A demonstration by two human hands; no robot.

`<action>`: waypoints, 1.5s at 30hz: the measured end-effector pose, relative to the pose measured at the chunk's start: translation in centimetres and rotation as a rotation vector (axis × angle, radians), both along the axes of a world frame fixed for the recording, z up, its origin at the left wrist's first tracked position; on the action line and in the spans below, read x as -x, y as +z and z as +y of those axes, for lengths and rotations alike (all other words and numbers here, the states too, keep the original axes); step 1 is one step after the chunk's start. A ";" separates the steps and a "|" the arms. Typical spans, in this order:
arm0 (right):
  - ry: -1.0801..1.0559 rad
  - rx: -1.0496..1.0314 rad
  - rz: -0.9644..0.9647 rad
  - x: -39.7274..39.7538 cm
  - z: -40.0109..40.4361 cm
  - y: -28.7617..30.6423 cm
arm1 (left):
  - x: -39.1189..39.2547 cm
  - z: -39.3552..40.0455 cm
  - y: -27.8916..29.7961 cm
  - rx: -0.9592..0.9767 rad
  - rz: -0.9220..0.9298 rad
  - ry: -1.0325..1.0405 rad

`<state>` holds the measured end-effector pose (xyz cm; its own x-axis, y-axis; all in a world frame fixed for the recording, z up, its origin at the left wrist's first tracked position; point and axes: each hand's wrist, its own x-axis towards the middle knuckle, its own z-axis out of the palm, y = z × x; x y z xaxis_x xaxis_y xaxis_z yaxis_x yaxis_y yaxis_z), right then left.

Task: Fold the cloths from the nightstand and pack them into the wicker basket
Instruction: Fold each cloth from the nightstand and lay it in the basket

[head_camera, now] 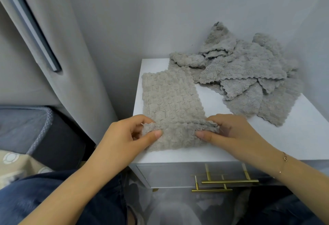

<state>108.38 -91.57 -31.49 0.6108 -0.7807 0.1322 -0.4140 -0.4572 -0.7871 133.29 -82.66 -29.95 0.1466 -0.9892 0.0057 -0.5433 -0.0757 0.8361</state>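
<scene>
Left hand (128,134): fingers pinched shut on the near left corner of the beige fleece cloth (170,100). Right hand (229,132): fingers pinched on the near right corner, its edge folded over. Cloth lay flat on the front left of the white nightstand (293,135). Heap of grey cloths (249,75) at the nightstand's back right. Brass drawer handles (229,182) below the nightstand's top.

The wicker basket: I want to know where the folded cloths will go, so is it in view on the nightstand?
No: the nightstand top holds only the cloth being folded and a heap of cloths.
</scene>
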 end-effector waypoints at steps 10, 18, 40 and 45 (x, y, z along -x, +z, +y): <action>-0.051 0.207 0.033 -0.7 -1.5 0.3 | -0.9 -0.4 -0.5 0.209 -0.400 -0.089; 0.200 0.789 0.290 0.1 -2.5 -0.1 | -1.5 -0.5 -0.8 0.391 -0.774 -0.294; 0.064 -0.024 -0.010 0.6 -1.0 1.5 | -1.1 0.3 -0.3 0.065 -0.158 -0.232; -0.071 -0.111 -0.023 -0.3 -1.3 1.6 | -1.2 0.0 -0.1 -0.035 0.087 -0.081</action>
